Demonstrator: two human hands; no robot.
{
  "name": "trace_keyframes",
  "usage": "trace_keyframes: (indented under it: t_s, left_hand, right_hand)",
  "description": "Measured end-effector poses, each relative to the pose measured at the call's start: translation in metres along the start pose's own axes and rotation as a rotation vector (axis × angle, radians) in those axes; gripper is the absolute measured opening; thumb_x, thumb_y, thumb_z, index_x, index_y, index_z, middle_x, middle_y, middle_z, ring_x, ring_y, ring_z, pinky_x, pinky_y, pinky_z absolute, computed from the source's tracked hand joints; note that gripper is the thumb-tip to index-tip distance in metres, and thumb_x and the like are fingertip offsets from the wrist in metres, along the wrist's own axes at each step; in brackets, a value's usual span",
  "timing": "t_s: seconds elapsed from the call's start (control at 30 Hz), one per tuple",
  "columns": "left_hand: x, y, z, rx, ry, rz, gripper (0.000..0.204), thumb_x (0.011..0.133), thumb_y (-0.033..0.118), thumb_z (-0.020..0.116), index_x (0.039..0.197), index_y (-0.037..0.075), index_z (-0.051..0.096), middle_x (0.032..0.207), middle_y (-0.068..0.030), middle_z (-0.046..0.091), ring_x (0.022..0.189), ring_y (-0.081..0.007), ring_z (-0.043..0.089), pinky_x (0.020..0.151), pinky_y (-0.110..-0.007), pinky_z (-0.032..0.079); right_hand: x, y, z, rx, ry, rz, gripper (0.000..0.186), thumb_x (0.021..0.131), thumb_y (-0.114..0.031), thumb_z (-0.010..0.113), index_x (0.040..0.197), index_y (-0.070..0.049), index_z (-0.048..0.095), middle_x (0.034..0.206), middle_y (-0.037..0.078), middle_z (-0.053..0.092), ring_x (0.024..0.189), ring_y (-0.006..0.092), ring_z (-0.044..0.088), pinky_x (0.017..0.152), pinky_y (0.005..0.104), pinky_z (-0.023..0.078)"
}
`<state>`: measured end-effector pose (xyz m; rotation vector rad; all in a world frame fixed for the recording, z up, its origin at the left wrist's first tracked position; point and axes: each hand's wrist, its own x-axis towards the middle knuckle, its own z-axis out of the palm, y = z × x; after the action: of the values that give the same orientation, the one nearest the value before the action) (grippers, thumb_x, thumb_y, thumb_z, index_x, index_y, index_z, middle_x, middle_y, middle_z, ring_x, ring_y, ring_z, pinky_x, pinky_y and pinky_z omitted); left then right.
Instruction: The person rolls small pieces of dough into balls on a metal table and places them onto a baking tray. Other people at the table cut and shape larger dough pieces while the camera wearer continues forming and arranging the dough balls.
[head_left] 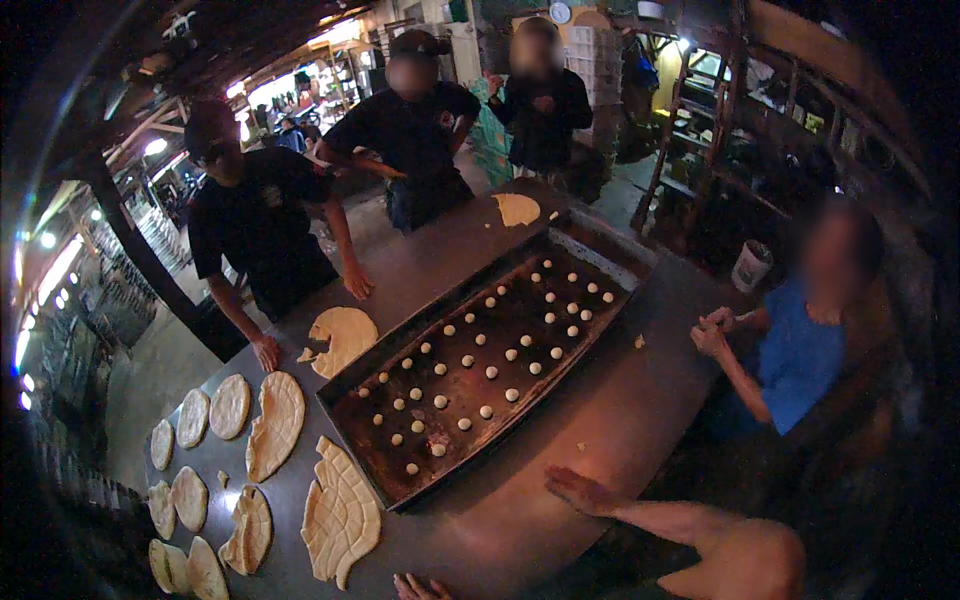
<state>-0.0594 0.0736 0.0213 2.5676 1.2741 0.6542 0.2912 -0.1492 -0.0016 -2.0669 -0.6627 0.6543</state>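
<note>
One dark baking tray (400, 470) lay on the counter (600, 400), carrying roughly three dozen small dough balls (441, 401), too close-set to count exactly. About thirteen flat dough sheets (341, 510) lay around it, most toward the counter's left edge. Four other people (260, 230) stood or sat along the counter's far and right edges.

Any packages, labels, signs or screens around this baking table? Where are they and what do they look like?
White bucket: on the floor beyond the table's far right corner, round, whitish with a dark mark.
Stacked crates: at the back behind the standing people, pale and boxy.
Wall clock: top centre, round, white face.
No screens or readable signs show.
</note>
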Motion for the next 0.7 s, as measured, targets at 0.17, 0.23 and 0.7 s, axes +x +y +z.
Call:
trace_keyframes:
  t_s: [0.17, 0.23, 0.7]
  left_hand:
    - [0.001, 0.004, -0.002, 0.007, -0.012, -0.005, 0.055, 0.102, 0.03, 0.059, 0.145, -0.001, 0.049, 0.153, -0.0301, 0.042, 0.139, -0.047, 0.043, 0.115, -0.056, 0.038]
    - [0.002, 0.004, -0.002, 0.016, -0.006, 0.013, 0.054, 0.102, 0.029, 0.059, 0.146, -0.001, 0.049, 0.153, -0.03, 0.042, 0.14, -0.0468, 0.043, 0.115, -0.055, 0.038]
    - [-0.001, 0.002, 0.0, 0.057, 0.012, 0.012, 0.053, 0.101, 0.03, 0.062, 0.142, -0.002, 0.052, 0.152, -0.0299, 0.043, 0.138, -0.0469, 0.044, 0.113, -0.056, 0.04]
  right_hand:
    - [0.009, 0.045, 0.007, -0.806, 0.086, -0.395, 0.046, 0.108, -0.021, 0.047, 0.154, -0.013, 0.043, 0.162, 0.014, 0.035, 0.153, 0.0295, 0.029, 0.126, 0.0409, 0.024]
    - [0.014, 0.057, 0.011, -0.757, -0.019, -0.488, 0.045, 0.109, -0.023, 0.045, 0.153, -0.013, 0.044, 0.161, 0.013, 0.036, 0.153, 0.0295, 0.028, 0.127, 0.0409, 0.024]
    - [0.013, 0.037, 0.004, 0.769, 0.157, -0.003, 0.042, 0.109, -0.023, 0.046, 0.15, -0.013, 0.05, 0.163, 0.009, 0.036, 0.15, 0.0325, 0.034, 0.125, 0.0427, 0.028]
